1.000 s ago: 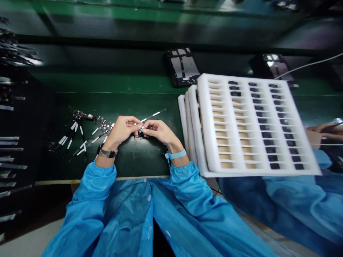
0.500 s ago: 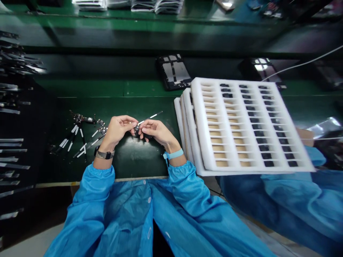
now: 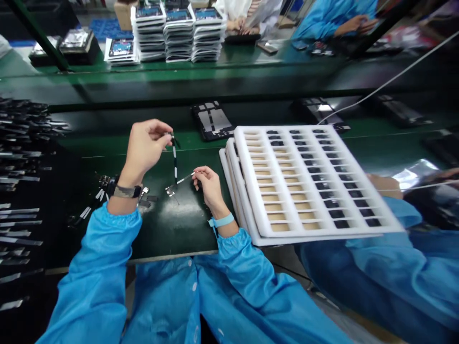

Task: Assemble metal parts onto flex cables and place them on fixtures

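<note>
My left hand (image 3: 148, 145) is raised above the green bench, thumb and fingers pinched on the upper end of a black-and-white flex cable (image 3: 175, 160). The cable hangs down to a small circuit board (image 3: 170, 190) near the bench top. Lower and to the right, my right hand (image 3: 211, 188) is closed in a pinch on the end of a second thin strip (image 3: 185, 178), which slants down to the same board. Beside my left wrist lie small loose electronic parts (image 3: 146, 197), and more cable pieces (image 3: 86, 211) are partly hidden behind the wristband.
A stack of white foam trays (image 3: 292, 229) with dark parts in many slots stands right of my hand. Tablet-like housings (image 3: 213, 119) lie along the back. Many flex cables (image 3: 21, 143) crowd the left. A co-worker's sleeve (image 3: 398, 210) is at the right; stacked packs (image 3: 179, 38) stand on the shelf.
My hands have moved apart: the left went up and left, stretching out the flex cable, while the right stays lower. The view has tilted up, showing more of the shelf and people beyond.
</note>
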`<state>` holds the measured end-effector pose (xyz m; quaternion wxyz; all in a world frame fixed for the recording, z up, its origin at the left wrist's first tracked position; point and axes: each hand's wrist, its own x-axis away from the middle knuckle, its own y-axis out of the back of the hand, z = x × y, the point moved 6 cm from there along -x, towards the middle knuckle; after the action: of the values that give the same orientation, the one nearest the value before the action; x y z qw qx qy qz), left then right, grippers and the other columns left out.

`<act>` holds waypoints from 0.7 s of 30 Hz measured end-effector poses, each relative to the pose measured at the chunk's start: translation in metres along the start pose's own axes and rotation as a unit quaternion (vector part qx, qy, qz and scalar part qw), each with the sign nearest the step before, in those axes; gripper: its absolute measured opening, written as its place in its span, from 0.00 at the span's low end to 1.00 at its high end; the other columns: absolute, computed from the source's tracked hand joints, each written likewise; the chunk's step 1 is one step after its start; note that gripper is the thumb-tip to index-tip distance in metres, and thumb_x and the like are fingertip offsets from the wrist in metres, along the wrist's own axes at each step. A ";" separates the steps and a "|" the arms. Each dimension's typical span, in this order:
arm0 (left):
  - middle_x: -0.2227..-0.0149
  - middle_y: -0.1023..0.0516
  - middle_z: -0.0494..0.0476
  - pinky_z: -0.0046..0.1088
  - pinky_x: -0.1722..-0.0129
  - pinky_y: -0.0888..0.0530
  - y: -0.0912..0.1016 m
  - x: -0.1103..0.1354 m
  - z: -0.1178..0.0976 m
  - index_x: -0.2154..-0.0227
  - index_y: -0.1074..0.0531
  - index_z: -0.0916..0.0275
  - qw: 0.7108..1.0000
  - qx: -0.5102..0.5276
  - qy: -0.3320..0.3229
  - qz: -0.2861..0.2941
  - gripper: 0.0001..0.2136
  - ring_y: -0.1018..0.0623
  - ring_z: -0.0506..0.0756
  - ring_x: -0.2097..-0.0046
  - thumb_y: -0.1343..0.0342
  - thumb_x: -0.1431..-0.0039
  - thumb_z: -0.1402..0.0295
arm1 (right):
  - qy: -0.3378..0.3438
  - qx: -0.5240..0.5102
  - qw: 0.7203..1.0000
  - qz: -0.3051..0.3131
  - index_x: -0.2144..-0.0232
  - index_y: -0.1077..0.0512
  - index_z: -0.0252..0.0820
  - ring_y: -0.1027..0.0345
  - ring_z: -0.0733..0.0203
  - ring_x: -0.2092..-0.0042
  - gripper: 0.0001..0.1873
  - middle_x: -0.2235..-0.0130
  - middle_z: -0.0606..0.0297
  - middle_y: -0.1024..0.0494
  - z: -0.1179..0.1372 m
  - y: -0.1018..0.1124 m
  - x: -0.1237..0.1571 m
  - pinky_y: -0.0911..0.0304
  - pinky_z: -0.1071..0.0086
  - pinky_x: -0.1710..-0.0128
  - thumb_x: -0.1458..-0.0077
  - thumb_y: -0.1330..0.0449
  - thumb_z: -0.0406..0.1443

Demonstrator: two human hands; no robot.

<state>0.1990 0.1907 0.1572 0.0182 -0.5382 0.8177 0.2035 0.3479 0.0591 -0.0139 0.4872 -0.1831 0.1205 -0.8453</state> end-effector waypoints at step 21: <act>0.49 0.17 0.73 0.45 0.43 0.30 -0.232 -0.128 0.104 0.55 0.16 0.68 0.894 -0.390 -0.154 0.158 0.15 0.20 0.67 0.46 0.50 0.31 0.75 | 0.017 -0.002 0.996 -0.082 0.66 0.26 0.41 0.36 0.67 0.76 0.10 0.73 0.69 0.25 -0.013 0.014 -0.021 0.45 0.76 0.80 0.53 0.40 0.37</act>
<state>0.4388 0.2610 0.0210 -0.1001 -0.3279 0.7338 0.5865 0.3629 0.0702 -0.0355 0.4135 -0.1795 0.1152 -0.8851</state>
